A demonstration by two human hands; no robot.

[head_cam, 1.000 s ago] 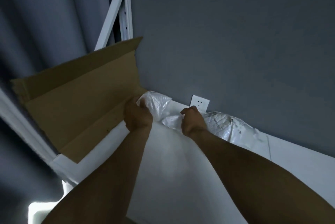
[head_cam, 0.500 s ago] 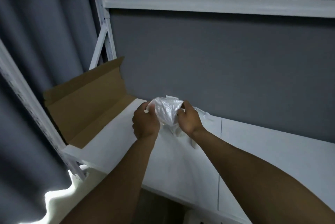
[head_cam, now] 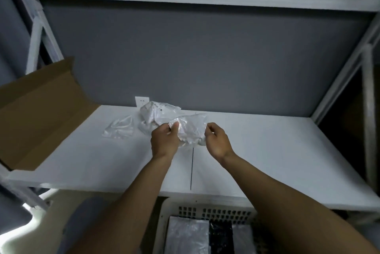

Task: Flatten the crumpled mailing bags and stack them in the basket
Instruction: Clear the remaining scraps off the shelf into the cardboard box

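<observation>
Left grip (head_cam: 164, 142), right grip (head_cam: 218, 142), crumpled bag (head_cam: 191, 130) pinched between them

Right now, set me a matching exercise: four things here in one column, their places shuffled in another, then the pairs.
Things
1. crumpled bag
2. box
3. basket
4. socket

Places
a. on the wall behind the shelf
b. below the shelf's front edge
c. pinched between left hand and right hand
d. at the shelf's left end

Pairs: 1-c, 2-d, 3-b, 4-a.
</observation>
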